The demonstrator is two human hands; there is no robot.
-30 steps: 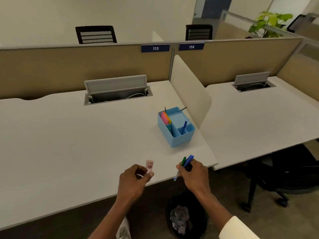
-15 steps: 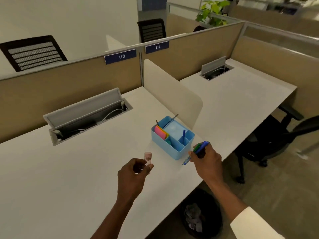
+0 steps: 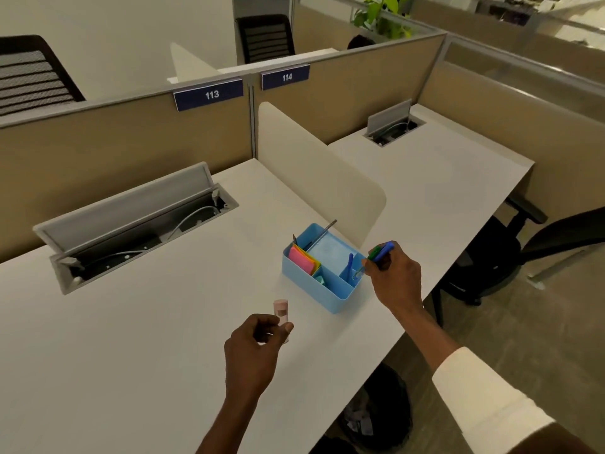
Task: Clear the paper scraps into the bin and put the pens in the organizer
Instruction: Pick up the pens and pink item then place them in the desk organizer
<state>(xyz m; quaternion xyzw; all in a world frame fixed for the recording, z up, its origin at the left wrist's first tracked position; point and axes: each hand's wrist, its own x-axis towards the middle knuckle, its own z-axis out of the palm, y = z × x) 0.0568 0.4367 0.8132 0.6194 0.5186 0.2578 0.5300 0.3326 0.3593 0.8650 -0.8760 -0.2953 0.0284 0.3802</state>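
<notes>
A white tabletop [image 3: 137, 322] stands against a beige partition [image 3: 114, 139] that carries the blue plates 113 [image 3: 209, 95] and 114 [image 3: 285, 77]. A cream divider [image 3: 314, 178] rises right of plate 113. Behind the partition are two black chairs [image 3: 31, 77] and a green plant [image 3: 386, 14]. The floor [image 3: 523, 322] is grey-brown.

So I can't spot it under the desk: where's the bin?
The bin sits on the floor under the desk's near edge, bottom centre-right, below the right forearm.
</notes>
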